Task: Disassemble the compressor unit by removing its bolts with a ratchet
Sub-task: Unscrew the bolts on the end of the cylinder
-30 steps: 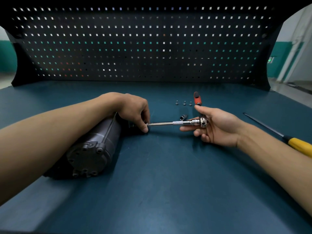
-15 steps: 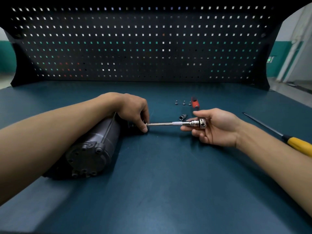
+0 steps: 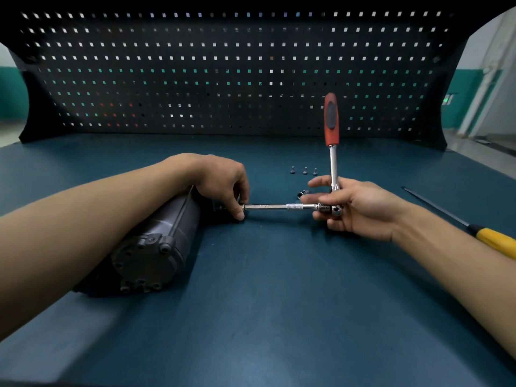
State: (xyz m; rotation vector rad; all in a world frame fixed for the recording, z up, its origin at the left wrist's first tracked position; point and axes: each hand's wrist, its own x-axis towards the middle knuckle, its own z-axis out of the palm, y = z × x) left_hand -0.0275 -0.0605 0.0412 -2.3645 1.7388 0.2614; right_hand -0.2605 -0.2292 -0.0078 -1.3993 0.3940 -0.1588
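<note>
Ratchet [image 3: 333, 163] upright between loose bolts [image 3: 305, 170] and screwdriver [image 3: 491, 238], pegboard [image 3: 195, 79] behind.

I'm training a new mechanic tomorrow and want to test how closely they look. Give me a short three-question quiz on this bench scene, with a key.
1. True or false: the ratchet's red handle lies flat on the workbench.
2. How many loose bolts sit in a row beyond the extension bar? A) two B) three C) five
3. Fill in: the left hand rests on the ____ while its fingers pinch the bar's tip.

Key:
1. False; it points upward, and the right hand grips it near its head.
2. B
3. compressor unit
</note>
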